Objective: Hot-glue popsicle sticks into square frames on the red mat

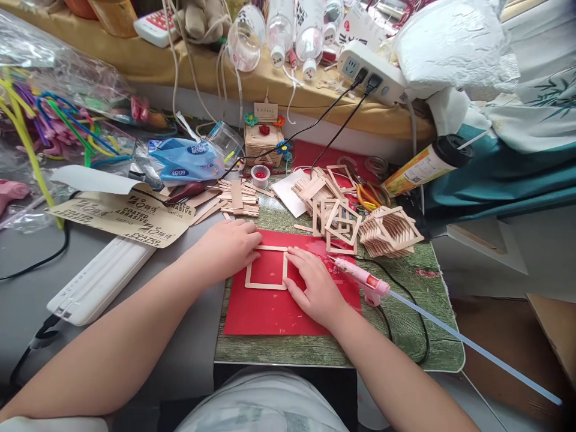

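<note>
A square of wooden craft sticks (265, 286) lies flat on a red sheet (256, 315). My left hand (231, 249) grips its upper left corner with curled fingers; that corner is partly hidden under them. On the opposite side, my right hand (312, 285) holds the right-hand stick, fingertips near the upper corner and thumb near the lower one. Just right of that hand rests a pink glue gun (362, 279) with a long glue stick (472, 345) sticking out of its back.
Stacked stick squares (389, 231) and loose squares (339, 222) stand behind the glue gun. Loose craft sticks (236, 198) lie behind my left hand. Sandpaper (121, 216) covers part of a white power strip (99, 282) at left. A drink cup (423, 162) leans at the right.
</note>
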A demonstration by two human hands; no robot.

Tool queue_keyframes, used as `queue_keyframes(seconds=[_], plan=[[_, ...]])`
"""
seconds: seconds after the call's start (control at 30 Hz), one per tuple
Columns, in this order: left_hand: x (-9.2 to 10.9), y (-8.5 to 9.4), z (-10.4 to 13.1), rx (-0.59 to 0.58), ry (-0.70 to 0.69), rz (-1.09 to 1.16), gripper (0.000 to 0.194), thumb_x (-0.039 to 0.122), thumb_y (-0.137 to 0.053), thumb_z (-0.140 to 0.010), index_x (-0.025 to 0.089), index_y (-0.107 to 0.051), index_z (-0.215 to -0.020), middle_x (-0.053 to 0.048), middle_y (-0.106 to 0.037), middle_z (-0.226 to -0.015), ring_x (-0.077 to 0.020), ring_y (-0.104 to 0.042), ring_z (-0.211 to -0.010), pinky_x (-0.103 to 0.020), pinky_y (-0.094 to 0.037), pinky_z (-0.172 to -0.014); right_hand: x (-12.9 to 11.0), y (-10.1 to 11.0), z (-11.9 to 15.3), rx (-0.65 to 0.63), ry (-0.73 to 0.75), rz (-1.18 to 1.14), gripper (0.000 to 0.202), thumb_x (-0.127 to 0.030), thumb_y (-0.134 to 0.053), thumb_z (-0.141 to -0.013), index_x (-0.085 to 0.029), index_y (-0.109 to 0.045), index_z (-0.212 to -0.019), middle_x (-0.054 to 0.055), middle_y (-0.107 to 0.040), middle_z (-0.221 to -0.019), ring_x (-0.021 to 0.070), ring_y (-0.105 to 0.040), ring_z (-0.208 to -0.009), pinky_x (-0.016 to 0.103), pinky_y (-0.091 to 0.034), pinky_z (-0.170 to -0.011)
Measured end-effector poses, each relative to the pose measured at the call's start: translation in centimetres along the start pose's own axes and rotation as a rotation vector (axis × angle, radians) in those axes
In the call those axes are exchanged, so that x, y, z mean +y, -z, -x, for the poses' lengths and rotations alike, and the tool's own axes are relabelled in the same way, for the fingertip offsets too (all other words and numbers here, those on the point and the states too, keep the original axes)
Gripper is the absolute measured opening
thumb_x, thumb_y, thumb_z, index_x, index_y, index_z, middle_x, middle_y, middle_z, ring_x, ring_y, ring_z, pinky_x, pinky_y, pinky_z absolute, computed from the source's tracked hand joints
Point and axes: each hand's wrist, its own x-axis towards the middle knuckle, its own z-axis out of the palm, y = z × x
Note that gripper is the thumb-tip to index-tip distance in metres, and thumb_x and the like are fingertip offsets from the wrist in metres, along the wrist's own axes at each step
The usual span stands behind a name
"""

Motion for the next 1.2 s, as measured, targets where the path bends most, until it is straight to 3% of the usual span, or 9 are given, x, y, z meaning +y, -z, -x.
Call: queue_keyframes(seconds=[0.17,0.27,0.37,0.43,0.57,0.73,0.93,1.03,1.2], plan=[[0.0,-1.3,-0.5,0.099,-0.083,0.003,0.027,0.024,-0.050,-0.105,0.018,-0.071,-0.089,-0.010,-0.071,-0.095,-0.0243,-0.066,-0.089,-0.036,-0.045,-0.074,-0.2,0.5,0.3,0.062,-0.019,-0.086,0.046,-0.027,-0.059,-0.105,-0.025,-0.056,-0.151,0.015,-0.059,-0.156,0.0297,-0.054,-0.148,0.057,-0.047,-0.123],[-0.3,-1.0,-0.4,0.178,-0.142,0.047,0.023,0.025,-0.052,-0.104,0.019,-0.070,-0.092,-0.009,-0.073,-0.097,-0.0237,-0.066,-0.090,-0.037,-0.047,-0.077,-0.7,0.8,0.1,0.119,-0.079,-0.179,0.048,-0.029,-0.061,-0.104,-0.026,-0.055,-0.151,0.015,-0.059,-0.155,0.0301,-0.054,-0.147,0.057,-0.046,-0.124],[-0.4,-0.3,-0.1,0.306,-0.194,0.176,0.015,0.026,-0.056,-0.102,0.021,-0.069,-0.098,-0.009,-0.075,-0.108,-0.0229,-0.068,-0.096,-0.037,-0.048,-0.086,-1.6,0.7,-0.8,0.231,-0.203,-0.460,0.051,-0.035,-0.066,-0.103,-0.026,-0.052,-0.151,0.015,-0.062,-0.150,0.0284,-0.061,-0.140,0.051,-0.053,-0.118],[-0.3,0.1,0.1,0.384,-0.209,0.268,0.009,0.025,-0.059,-0.100,0.023,-0.067,-0.098,-0.007,-0.077,-0.105,-0.0215,-0.068,-0.094,-0.037,-0.048,-0.086,-2.2,0.6,-1.8,0.313,-0.277,-0.658,0.041,-0.040,-0.066,-0.103,-0.026,-0.058,-0.141,0.013,-0.070,-0.137,0.0260,-0.069,-0.128,0.046,-0.060,-0.109],[0.4,0.3,0.3,0.497,-0.193,0.432,0.002,0.022,-0.064,-0.097,0.024,-0.065,-0.097,-0.003,-0.075,-0.089,-0.0184,-0.067,-0.083,-0.034,-0.049,-0.080,-2.9,0.4,-3.1,0.454,-0.323,-0.768,0.021,-0.044,-0.068,-0.102,-0.024,-0.069,-0.110,0.007,-0.076,-0.106,0.0219,-0.074,-0.099,0.041,-0.063,-0.094],[0.8,0.1,0.2,0.543,-0.049,0.695,0.008,0.027,-0.072,-0.096,0.022,-0.069,-0.102,-0.002,-0.075,-0.091,-0.0155,-0.069,-0.085,-0.030,-0.053,-0.082,-2.1,-0.1,-2.7,0.554,-0.207,-0.792,0.013,-0.038,-0.073,-0.099,-0.027,-0.073,-0.105,0.006,-0.075,-0.108,0.0238,-0.071,-0.108,0.044,-0.060,-0.100],[0.3,-0.1,0.1,0.455,0.072,0.959,0.016,0.036,-0.080,-0.092,0.021,-0.076,-0.096,-0.004,-0.080,-0.092,-0.0161,-0.072,-0.084,-0.029,-0.054,-0.079,-1.9,-0.3,-1.8,0.583,-0.227,-0.814,0.009,-0.037,-0.074,-0.099,-0.028,-0.073,-0.101,0.006,-0.075,-0.103,0.0235,-0.073,-0.098,0.044,-0.063,-0.090],[0.0,-0.3,0.0,0.397,0.098,1.104,0.020,0.039,-0.082,-0.090,0.020,-0.078,-0.091,-0.007,-0.081,-0.090,-0.0185,-0.072,-0.084,-0.033,-0.056,-0.080,-2.1,-0.2,-1.7,0.567,-0.271,-0.822,0.017,-0.038,-0.075,-0.099,-0.028,-0.072,-0.112,0.007,-0.078,-0.107,0.0232,-0.075,-0.099,0.044,-0.065,-0.093],[-0.4,-0.7,-0.6,0.532,0.246,1.467,0.033,0.043,-0.092,-0.077,0.019,-0.070,-0.079,-0.005,-0.077,-0.084,-0.0162,-0.069,-0.075,-0.031,-0.056,-0.070,-2.1,-0.2,-1.9,0.417,-0.310,-0.803,0.033,-0.042,-0.075,-0.098,-0.026,-0.068,-0.126,0.011,-0.079,-0.122,0.0254,-0.077,-0.109,0.047,-0.065,-0.099]])
